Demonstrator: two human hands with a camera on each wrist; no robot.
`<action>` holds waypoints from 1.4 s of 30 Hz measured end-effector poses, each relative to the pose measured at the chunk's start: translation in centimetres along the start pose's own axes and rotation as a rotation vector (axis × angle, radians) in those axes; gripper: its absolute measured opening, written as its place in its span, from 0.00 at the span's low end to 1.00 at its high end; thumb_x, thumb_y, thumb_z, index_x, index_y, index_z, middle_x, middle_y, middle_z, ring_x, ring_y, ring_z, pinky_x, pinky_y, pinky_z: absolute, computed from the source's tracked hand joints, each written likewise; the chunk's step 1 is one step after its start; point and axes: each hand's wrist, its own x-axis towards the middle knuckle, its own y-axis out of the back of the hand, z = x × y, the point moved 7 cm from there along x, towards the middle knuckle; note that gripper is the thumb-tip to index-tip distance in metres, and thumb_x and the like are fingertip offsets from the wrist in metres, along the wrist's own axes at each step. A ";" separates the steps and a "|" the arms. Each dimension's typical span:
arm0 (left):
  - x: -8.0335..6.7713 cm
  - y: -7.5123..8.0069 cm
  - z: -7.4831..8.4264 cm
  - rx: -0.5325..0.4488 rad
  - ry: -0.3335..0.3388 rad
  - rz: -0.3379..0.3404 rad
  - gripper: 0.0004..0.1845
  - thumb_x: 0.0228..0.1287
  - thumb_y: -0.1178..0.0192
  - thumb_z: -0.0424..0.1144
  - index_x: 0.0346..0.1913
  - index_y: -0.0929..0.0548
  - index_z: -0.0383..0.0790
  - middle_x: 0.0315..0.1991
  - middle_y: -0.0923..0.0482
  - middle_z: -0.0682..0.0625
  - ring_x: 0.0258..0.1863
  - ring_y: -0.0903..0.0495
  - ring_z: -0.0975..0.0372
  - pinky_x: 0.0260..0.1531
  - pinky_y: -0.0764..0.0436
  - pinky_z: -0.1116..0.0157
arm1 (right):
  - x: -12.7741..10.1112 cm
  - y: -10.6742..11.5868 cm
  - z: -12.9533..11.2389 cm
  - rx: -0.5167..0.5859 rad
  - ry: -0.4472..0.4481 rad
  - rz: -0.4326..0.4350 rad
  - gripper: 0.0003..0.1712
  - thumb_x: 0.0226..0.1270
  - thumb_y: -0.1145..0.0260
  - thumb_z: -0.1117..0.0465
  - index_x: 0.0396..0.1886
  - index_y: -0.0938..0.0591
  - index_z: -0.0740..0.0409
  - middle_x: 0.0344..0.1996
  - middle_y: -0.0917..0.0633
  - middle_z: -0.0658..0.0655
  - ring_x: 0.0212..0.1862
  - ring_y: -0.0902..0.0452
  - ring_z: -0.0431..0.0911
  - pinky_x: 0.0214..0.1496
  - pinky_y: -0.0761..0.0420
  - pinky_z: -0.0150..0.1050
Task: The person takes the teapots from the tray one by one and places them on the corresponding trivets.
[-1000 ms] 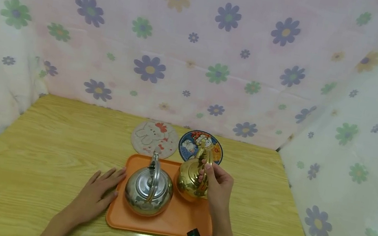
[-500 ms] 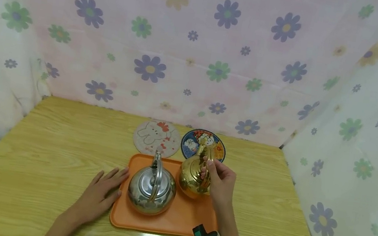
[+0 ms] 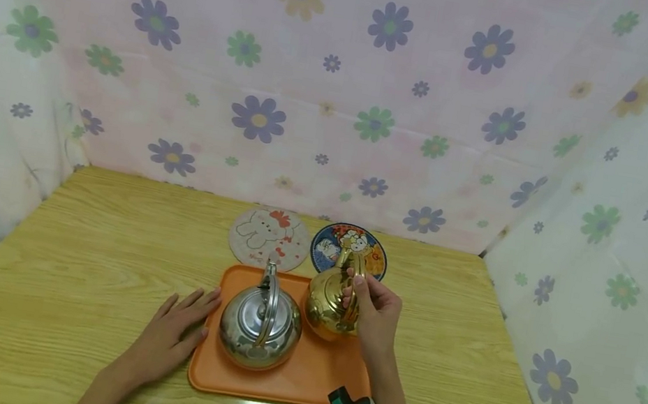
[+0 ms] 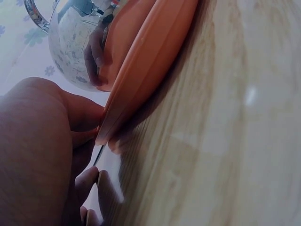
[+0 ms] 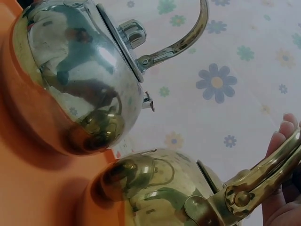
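Note:
An orange tray [image 3: 276, 382] lies on the wooden table and carries two kettles. The silver kettle [image 3: 260, 325] stands on its left half with its handle upright. The gold kettle [image 3: 328, 302] is at the tray's far right, tilted a little. My right hand [image 3: 361, 294] grips its gold handle [image 5: 263, 179] from the right. I cannot tell whether its base is off the tray. My left hand [image 3: 186, 314] lies flat on the table, and its fingers touch the tray's left edge [image 4: 150, 61]. The silver kettle [image 5: 75, 70] and gold kettle [image 5: 160, 188] stand close together.
Two round coasters lie just beyond the tray: a pale bunny one [image 3: 267, 237] and a blue cartoon one [image 3: 326, 248], partly hidden by the gold kettle. Flowered cloth walls close in the table at the back and on both sides.
My right hand has moved the gold kettle slightly toward the tray's far edge. The left hand and the silver kettle have stayed where they were.

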 end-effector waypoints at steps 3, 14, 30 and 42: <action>0.0 0.0 0.1 -0.003 -0.004 0.000 0.26 0.74 0.41 0.38 0.72 0.26 0.37 0.73 0.30 0.44 0.73 0.37 0.38 0.70 0.50 0.36 | 0.0 0.0 0.1 0.007 0.003 0.000 0.19 0.78 0.41 0.67 0.48 0.20 0.87 0.37 0.11 0.62 0.31 0.17 0.43 0.31 0.17 0.31; 0.2 0.1 -0.3 0.003 0.002 -0.008 0.26 0.75 0.42 0.39 0.73 0.27 0.37 0.74 0.31 0.44 0.74 0.38 0.38 0.72 0.51 0.38 | 0.6 -0.1 0.0 -0.015 0.034 -0.012 0.19 0.78 0.41 0.66 0.46 0.19 0.86 0.34 0.13 0.68 0.29 0.18 0.41 0.30 0.17 0.30; 0.2 0.1 -0.6 0.007 0.009 -0.019 0.26 0.75 0.42 0.39 0.73 0.27 0.37 0.74 0.31 0.43 0.74 0.38 0.37 0.73 0.52 0.38 | 1.2 -0.3 -0.4 0.016 0.028 -0.005 0.17 0.77 0.40 0.67 0.48 0.17 0.83 0.41 0.12 0.68 0.28 0.18 0.39 0.30 0.17 0.30; 0.2 -0.1 -0.4 0.003 0.006 -0.013 0.26 0.74 0.41 0.39 0.72 0.26 0.37 0.74 0.31 0.43 0.74 0.38 0.37 0.73 0.52 0.39 | 1.9 -0.2 -0.7 0.016 0.015 0.001 0.17 0.77 0.41 0.68 0.48 0.18 0.84 0.38 0.10 0.62 0.27 0.19 0.40 0.29 0.17 0.29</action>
